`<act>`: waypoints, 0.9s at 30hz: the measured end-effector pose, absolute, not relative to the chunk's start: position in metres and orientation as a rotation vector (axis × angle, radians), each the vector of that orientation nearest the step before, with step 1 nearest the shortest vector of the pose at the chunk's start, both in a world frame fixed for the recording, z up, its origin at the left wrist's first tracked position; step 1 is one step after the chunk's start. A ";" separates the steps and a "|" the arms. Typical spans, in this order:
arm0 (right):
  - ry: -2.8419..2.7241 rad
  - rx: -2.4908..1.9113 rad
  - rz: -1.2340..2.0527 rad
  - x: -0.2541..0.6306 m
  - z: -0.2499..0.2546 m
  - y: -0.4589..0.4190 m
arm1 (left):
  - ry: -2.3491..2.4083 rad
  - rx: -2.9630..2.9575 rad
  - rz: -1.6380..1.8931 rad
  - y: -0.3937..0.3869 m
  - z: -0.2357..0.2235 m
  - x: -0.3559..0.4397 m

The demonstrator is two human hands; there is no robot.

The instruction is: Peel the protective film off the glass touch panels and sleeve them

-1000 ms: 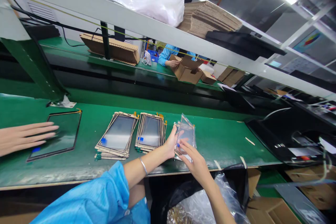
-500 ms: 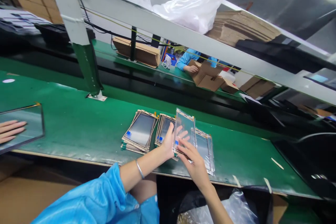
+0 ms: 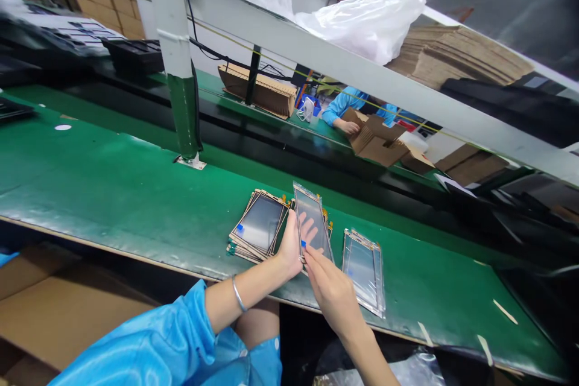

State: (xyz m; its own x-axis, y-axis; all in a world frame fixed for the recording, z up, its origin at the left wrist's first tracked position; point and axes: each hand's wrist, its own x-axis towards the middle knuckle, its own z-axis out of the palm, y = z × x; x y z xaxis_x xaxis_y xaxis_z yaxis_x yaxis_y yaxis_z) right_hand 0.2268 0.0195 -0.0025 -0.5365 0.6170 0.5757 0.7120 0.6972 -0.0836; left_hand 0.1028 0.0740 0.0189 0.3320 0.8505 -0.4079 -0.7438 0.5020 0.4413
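A clear, dark-bordered touch panel [image 3: 313, 215] is held tilted over the bench. My left hand [image 3: 292, 244] is closed on its left edge from behind, with the thumb along the edge and the fingers showing through the glass. My right hand [image 3: 328, 280] pinches at the panel's lower corner, right by a small blue tab [image 3: 303, 244]; whether it grips tab or edge I cannot tell. A stack of similar panels with a blue tab [image 3: 260, 221] lies to the left. Another stack [image 3: 329, 228] is mostly hidden behind the held panel. Film-wrapped panels [image 3: 363, 271] lie to the right.
The green bench [image 3: 113, 193] has a post [image 3: 183, 108] standing on it. Strips of tape [image 3: 425, 334] stick to its front edge. Beyond a dark channel, a co-worker's hand [image 3: 348, 126] touches an open cardboard box [image 3: 377, 140]. A plastic bag [image 3: 366, 21] lies on the shelf overhead.
My view has turned left. The panel has shifted left from the wrapped panels and tilted more, with my right fingers pinched closer at its corner. Another person's hand and panel at far left are gone.
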 end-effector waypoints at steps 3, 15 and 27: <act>-2.378 -1.033 -0.247 0.225 0.004 0.018 | 0.663 0.189 1.076 0.073 0.023 0.102; -2.358 -1.063 -0.233 0.219 0.011 0.015 | 0.720 0.261 1.133 0.069 0.023 0.102; -2.375 -1.092 -0.256 0.216 0.017 0.011 | 0.729 0.259 1.193 0.067 0.021 0.105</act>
State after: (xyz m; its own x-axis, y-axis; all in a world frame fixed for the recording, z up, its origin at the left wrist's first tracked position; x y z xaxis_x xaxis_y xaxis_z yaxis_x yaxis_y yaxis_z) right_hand 0.2160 0.0111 0.0172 -0.5473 0.6550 0.5210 0.7510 0.6591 -0.0397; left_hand 0.1048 0.0672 0.0209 0.1766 0.9095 -0.3763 -0.7503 0.3718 0.5466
